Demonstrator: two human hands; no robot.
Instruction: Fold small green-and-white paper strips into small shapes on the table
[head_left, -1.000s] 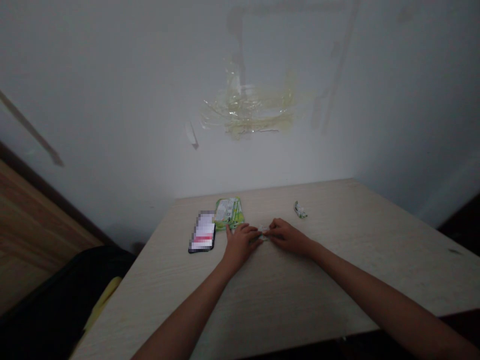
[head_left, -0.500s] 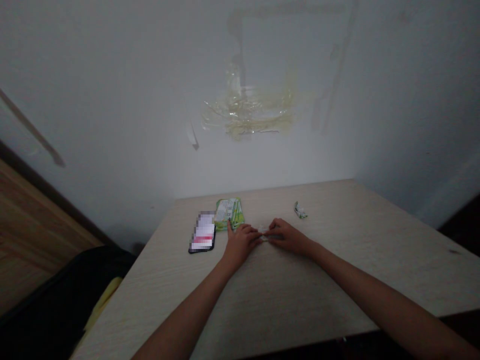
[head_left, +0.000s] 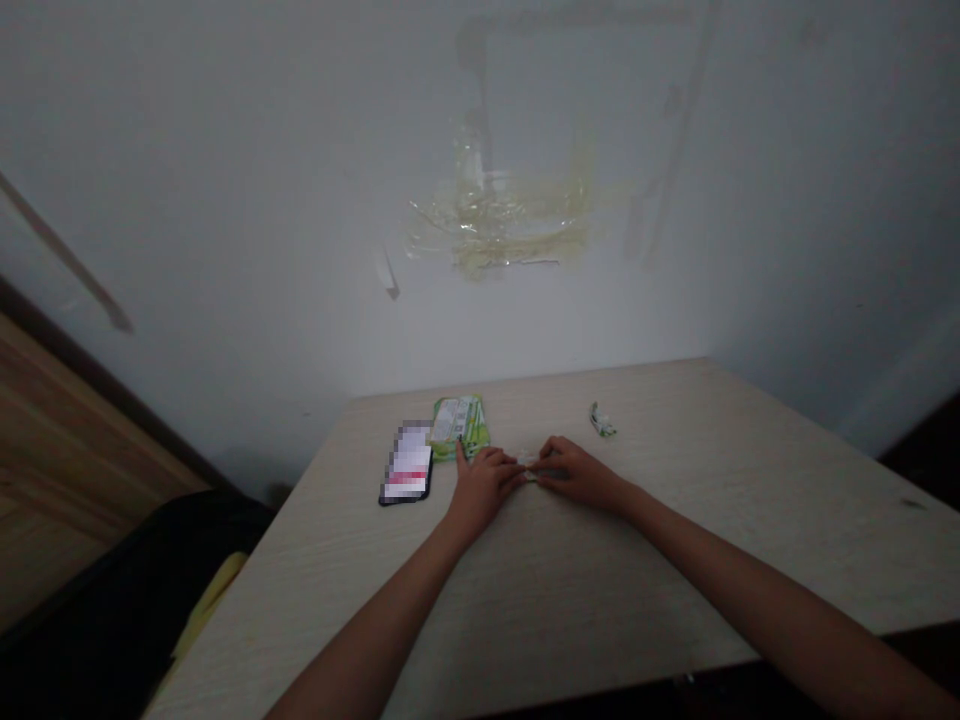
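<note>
My left hand (head_left: 485, 482) and my right hand (head_left: 574, 470) meet low over the table, fingertips almost touching. Between them lies a small pale, clear-looking piece (head_left: 529, 476), mostly hidden by the fingers; its kind cannot be made out. The fingers of both hands are pressed together on it. Just beyond my left hand is a green and white packet (head_left: 459, 425), with the left thumb reaching up to its near edge. A crumpled green and white wrapper scrap (head_left: 601, 420) lies beyond my right hand.
A phone (head_left: 409, 465) with a lit, blurred screen lies left of the packet. The pale wooden table (head_left: 637, 600) meets a wall (head_left: 300, 200) bearing old clear tape (head_left: 495, 225). Dark fabric and a yellow cloth (head_left: 210, 600) are off the table's left side.
Both hands hold nearly the same place, with only slight finger movement at the small piece. The packet, phone and wrapper scrap stay where they were.
</note>
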